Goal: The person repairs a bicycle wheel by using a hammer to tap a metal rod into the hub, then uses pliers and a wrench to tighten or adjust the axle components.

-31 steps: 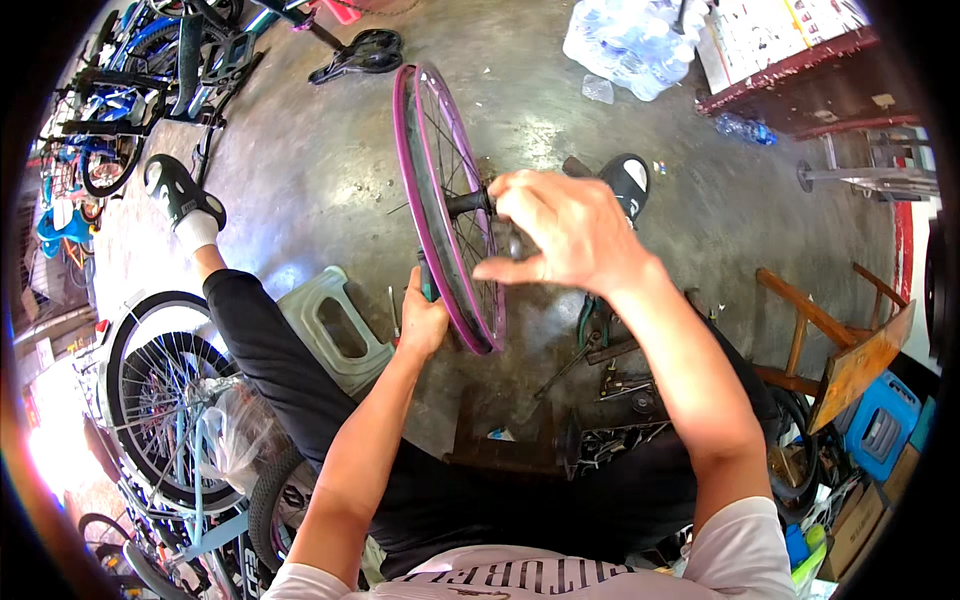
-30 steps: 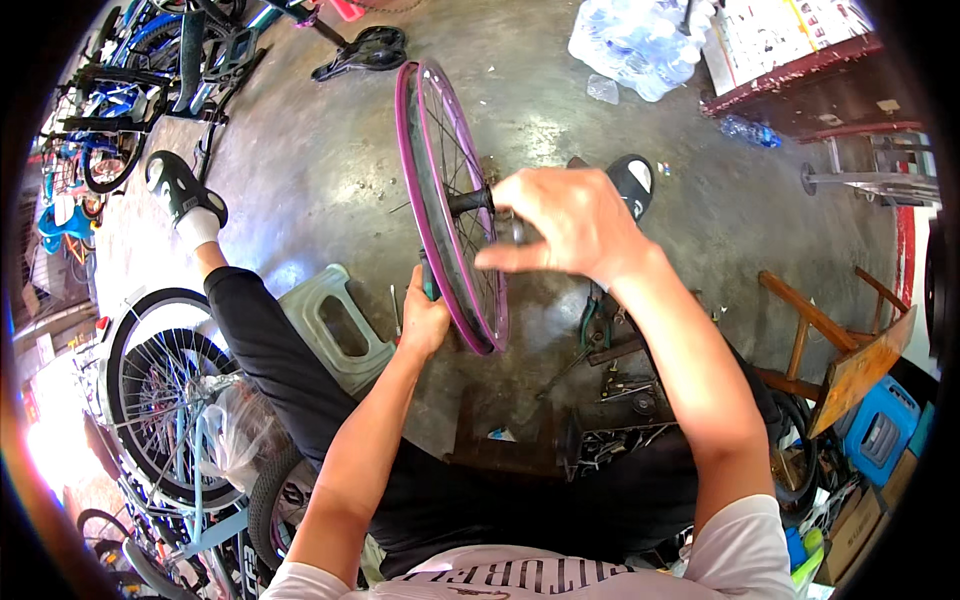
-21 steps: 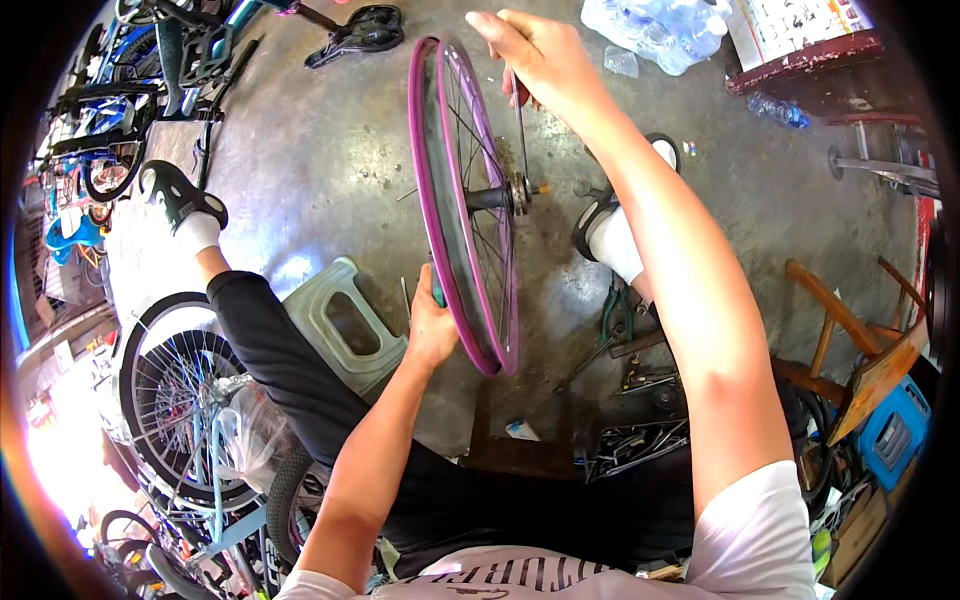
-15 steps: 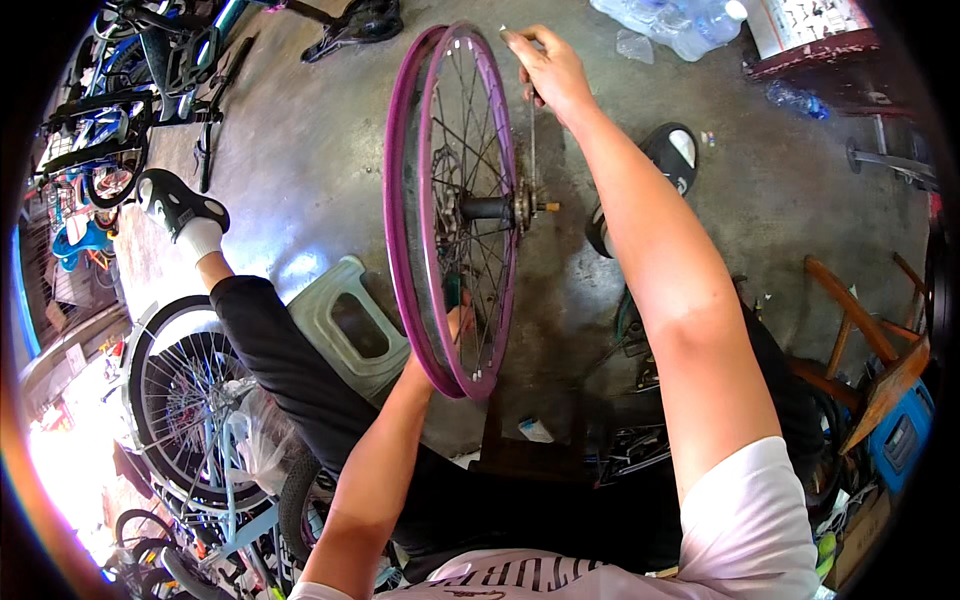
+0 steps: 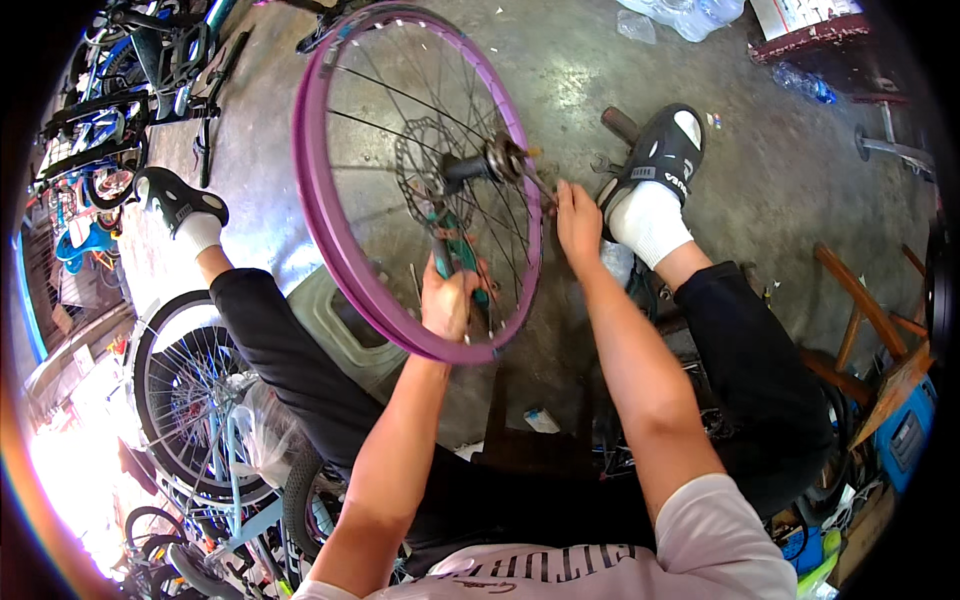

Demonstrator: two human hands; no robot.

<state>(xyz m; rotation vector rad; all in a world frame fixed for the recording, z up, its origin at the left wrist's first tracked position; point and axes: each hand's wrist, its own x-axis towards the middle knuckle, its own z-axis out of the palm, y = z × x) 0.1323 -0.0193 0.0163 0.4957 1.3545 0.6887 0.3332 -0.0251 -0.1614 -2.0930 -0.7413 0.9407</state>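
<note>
A purple bicycle rim [image 5: 318,190] with thin spokes is raised in front of me, tilted, above the floor. Inside it are a dark hub [image 5: 470,170] and a brake disc [image 5: 412,165]. My left hand [image 5: 446,302] reaches within the rim's lower part, its fingers closed round a green-handled tool [image 5: 458,255] that looks like pliers, just below the hub. Right of the rim, my right hand [image 5: 578,225] pinches a slim metal rod-like tool [image 5: 540,186]; its other end meets the hub's right end. The rod's exact kind is not clear.
A pale green plastic stool [image 5: 375,355] stands behind the rim's lower left. Bicycles [image 5: 165,60] and a wheel [image 5: 190,395] crowd the left. My shoe [image 5: 660,160], a wrench [image 5: 603,163] and a wooden frame [image 5: 870,310] are on the right. Plastic bottles [image 5: 690,15] lie at the far right.
My right hand has come down from above the hub to its lower right. The wheel has tilted and shifted left, showing more of its disc and my left hand's tool.
</note>
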